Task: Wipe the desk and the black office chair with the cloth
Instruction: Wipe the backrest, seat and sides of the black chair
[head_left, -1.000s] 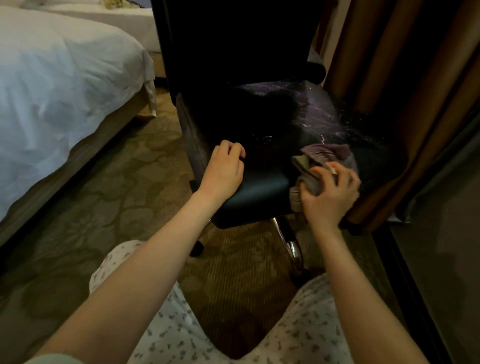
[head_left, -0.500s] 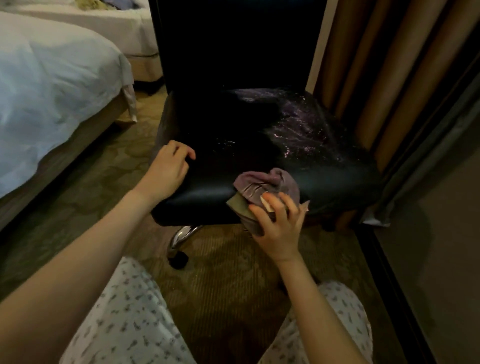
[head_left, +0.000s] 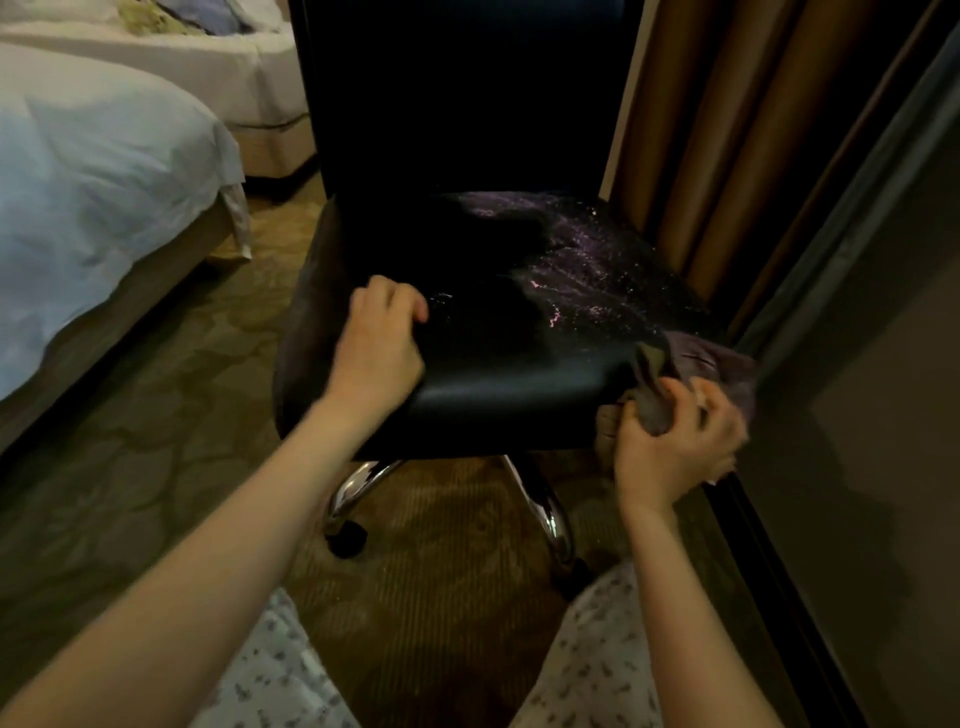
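Here's the black office chair (head_left: 493, 332), square in front of the person, its seat glinting with purplish specks toward the right rear. The left hand (head_left: 376, 348) is planted on the front left corner of the seat, palm over the rounded front edge and fingers (head_left: 410, 304) curled together onto the top, holding the chair. Over at the front right corner, the right hand (head_left: 675, 447) grips the cloth (head_left: 696, 364), a mauve-grey rag bunched up in the fist, fingers (head_left: 711, 410) wrapped tight around it. The loose end of the cloth lies against the seat's right edge. Under the seat, the chrome legs (head_left: 358, 483) fan out over the patterned carpet (head_left: 156, 415), with a black caster (head_left: 345, 538) at the left. A white-sheeted bed (head_left: 93, 182) stands off to the left and brown curtains (head_left: 727, 130) hang just behind the chair on the right. The person's knees, in printed trousers (head_left: 597, 649), show at the bottom.
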